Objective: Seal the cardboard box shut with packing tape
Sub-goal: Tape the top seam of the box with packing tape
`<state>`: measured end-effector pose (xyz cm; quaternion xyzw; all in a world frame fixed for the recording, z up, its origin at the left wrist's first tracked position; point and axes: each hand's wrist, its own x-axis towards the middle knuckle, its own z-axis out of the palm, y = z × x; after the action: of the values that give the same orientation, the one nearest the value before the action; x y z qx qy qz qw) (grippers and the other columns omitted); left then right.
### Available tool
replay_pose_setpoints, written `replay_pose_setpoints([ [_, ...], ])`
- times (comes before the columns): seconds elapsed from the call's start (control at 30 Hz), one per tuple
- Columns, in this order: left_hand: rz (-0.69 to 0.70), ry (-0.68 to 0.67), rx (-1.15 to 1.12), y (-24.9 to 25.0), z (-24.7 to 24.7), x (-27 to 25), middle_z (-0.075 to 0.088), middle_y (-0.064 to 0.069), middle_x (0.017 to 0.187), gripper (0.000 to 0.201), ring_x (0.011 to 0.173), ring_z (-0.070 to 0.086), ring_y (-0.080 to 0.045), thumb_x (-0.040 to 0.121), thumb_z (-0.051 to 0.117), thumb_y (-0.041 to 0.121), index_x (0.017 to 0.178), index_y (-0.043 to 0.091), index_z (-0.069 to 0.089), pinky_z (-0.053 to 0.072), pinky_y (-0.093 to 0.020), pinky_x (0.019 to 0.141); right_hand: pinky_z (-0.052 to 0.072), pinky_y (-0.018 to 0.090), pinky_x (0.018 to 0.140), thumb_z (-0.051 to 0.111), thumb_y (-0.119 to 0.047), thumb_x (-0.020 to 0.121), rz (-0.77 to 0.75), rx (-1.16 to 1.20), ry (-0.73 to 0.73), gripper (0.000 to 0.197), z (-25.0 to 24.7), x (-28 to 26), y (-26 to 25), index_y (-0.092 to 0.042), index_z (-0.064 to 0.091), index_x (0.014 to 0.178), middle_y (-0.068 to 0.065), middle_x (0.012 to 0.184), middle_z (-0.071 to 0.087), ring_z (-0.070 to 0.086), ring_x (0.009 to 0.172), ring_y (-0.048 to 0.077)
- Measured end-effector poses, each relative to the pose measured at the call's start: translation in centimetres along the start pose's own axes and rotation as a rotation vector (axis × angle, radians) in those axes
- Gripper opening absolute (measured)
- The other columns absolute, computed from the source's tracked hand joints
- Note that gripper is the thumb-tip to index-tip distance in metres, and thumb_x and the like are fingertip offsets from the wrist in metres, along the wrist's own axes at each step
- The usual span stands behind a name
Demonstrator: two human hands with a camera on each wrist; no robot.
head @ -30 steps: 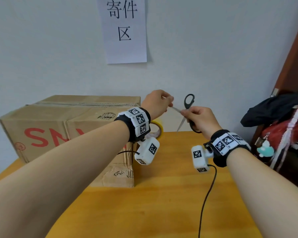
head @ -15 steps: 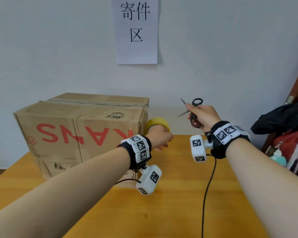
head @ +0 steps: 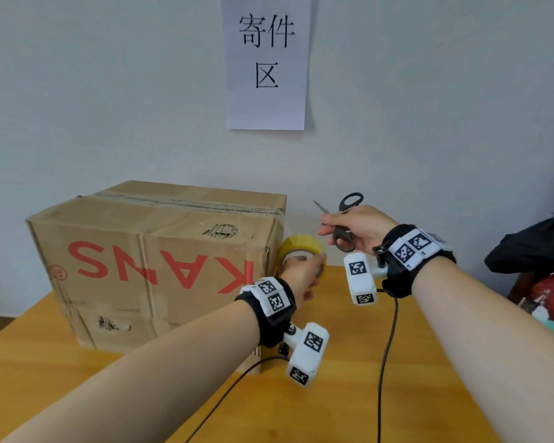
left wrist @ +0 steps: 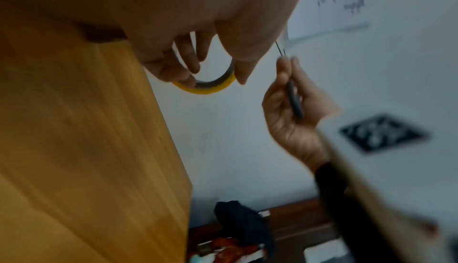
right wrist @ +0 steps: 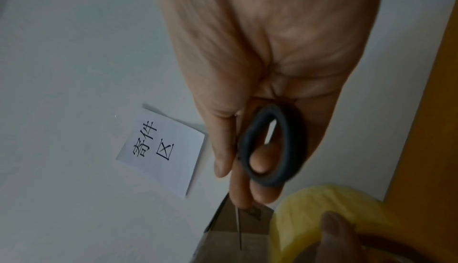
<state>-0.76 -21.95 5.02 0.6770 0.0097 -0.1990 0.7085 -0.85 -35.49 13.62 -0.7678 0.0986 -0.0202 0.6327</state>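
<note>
A brown cardboard box (head: 154,260) with red letters stands on the wooden table (head: 333,394), a strip of tape along its top seam. My left hand (head: 301,276) grips a yellow tape roll (head: 296,247) just right of the box, low over the table; the roll (left wrist: 210,87) shows with fingers through its core in the left wrist view. My right hand (head: 355,228) holds black-handled scissors (head: 344,219) above and right of the roll, blades pointing left. In the right wrist view my fingers curl round the scissors' handle ring (right wrist: 270,147), above the roll (right wrist: 322,208).
A paper sign (head: 266,62) hangs on the white wall behind. Dark clothing and bags (head: 538,251) lie at the right edge. Two cables (head: 384,362) trail from my wrists across the table. The table's back edge meets the wall behind the roll.
My left hand left the taut tape strip and dropped to the roll beside the box, which it now grips. My right hand pulled the scissors away to the right, still raised.
</note>
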Motion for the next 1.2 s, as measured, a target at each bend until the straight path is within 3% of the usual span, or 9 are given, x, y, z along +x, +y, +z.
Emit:
replay_pose_setpoints([
  [0.03, 0.041, 0.023, 0.016, -0.1, 0.2, 0.1, 0.052, -0.002, 0.083, 0.047, 0.068, 0.048, -0.018, 0.091, 0.064, 0.045, 0.122, 0.009, 0.059, 0.035, -0.023, 0.05, 0.052, 0.021, 0.046, 0.071, -0.017, 0.093, 0.015, -0.017, -0.015, 0.021, 0.2, 0.2, 0.0, 0.003, 0.067, 0.099, 0.012, 0.081, 0.077, 0.068, 0.06, 0.018],
  [0.1, 0.143, 0.062, 0.032, -0.2, 0.5, 0.5, 0.051, 0.0, 0.075, 0.027, 0.062, 0.045, -0.016, 0.094, 0.062, 0.041, 0.096, 0.013, 0.065, 0.036, -0.025, 0.056, 0.051, 0.02, 0.043, 0.07, -0.015, 0.093, 0.039, -0.063, -0.036, 0.022, 0.4, 0.5, -0.1, 0.005, 0.065, 0.101, 0.016, 0.078, 0.076, 0.067, 0.058, 0.019],
  [0.17, 0.204, 0.094, 0.017, -0.2, 0.7, 1.0, 0.039, 0.001, 0.061, 0.037, 0.055, 0.036, -0.016, 0.095, 0.062, 0.034, 0.065, 0.019, 0.045, 0.029, -0.028, 0.055, 0.05, 0.02, 0.041, 0.071, -0.013, 0.092, 0.053, -0.089, -0.048, 0.026, 0.6, 1.0, 0.0, 0.008, 0.063, 0.104, 0.019, 0.076, 0.074, 0.065, 0.054, 0.019],
  [0.3, 0.225, 0.132, -0.016, -0.2, 1.1, 2.2, 0.025, 0.004, 0.049, 0.055, 0.047, 0.023, -0.016, 0.09, 0.066, 0.033, 0.055, 0.022, 0.026, 0.019, -0.028, 0.053, 0.049, 0.019, 0.041, 0.072, -0.013, 0.091, 0.039, -0.114, -0.051, 0.028, 0.8, 2.1, 0.1, 0.01, 0.063, 0.104, 0.02, 0.075, 0.074, 0.065, 0.051, 0.018],
  [0.53, 0.089, 0.157, -0.221, -0.2, 1.3, 3.2, 0.032, -0.002, 0.059, 0.049, 0.053, 0.032, -0.02, 0.088, 0.066, 0.04, 0.061, 0.02, 0.031, 0.031, -0.03, 0.059, 0.039, 0.021, 0.04, 0.079, -0.028, 0.083, 0.012, -0.265, -0.017, 0.022, 1.0, 3.6, 0.1, -0.009, 0.071, 0.088, 0.008, 0.071, 0.066, 0.056, 0.046, 0.015],
  [0.67, 0.045, 0.167, -0.303, 0.0, 1.3, 3.2, 0.025, 0.001, 0.058, 0.047, 0.051, 0.027, -0.019, 0.085, 0.067, 0.042, 0.063, 0.021, 0.03, 0.029, -0.032, 0.061, 0.025, 0.018, 0.034, 0.078, -0.027, 0.084, -0.011, -0.165, 0.033, 0.029, 0.9, 4.1, 0.3, -0.002, 0.07, 0.097, 0.002, 0.056, 0.058, 0.042, 0.04, 0.01],
  [0.77, 0.043, 0.159, -0.318, 0.1, 1.4, 3.0, 0.026, 0.003, 0.056, 0.042, 0.053, 0.025, -0.019, 0.084, 0.064, 0.038, 0.063, 0.022, 0.031, 0.026, -0.033, 0.062, 0.026, 0.02, 0.036, 0.079, -0.027, 0.084, -0.064, -0.219, 0.048, 0.033, 1.2, 4.0, 0.7, 0.002, 0.072, 0.097, 0.002, 0.052, 0.061, 0.042, 0.04, 0.01],
  [1.03, 0.038, 0.21, -0.315, -0.3, 1.4, 3.9, 0.036, -0.002, 0.062, 0.046, 0.055, 0.031, -0.019, 0.089, 0.063, 0.042, 0.057, 0.021, 0.036, 0.03, -0.033, 0.063, 0.029, 0.022, 0.045, 0.072, -0.032, 0.085, -0.065, -0.455, -0.066, 0.026, 2.1, 3.2, -0.1, -0.011, 0.066, 0.073, 0.005, 0.053, 0.053, 0.04, 0.039, 0.014],
  [1.2, 0.008, 0.133, -0.312, -0.2, 1.4, 3.5, 0.058, -0.005, 0.077, 0.044, 0.069, 0.055, -0.02, 0.066, 0.066, 0.059, 0.079, 0.017, 0.06, 0.047, -0.034, 0.068, 0.036, 0.026, 0.053, 0.071, -0.028, 0.086, -0.032, -0.423, -0.075, 0.024, 2.8, 3.4, -0.3, -0.016, 0.07, 0.066, 0.0, 0.061, 0.063, 0.05, 0.059, 0.017],
])
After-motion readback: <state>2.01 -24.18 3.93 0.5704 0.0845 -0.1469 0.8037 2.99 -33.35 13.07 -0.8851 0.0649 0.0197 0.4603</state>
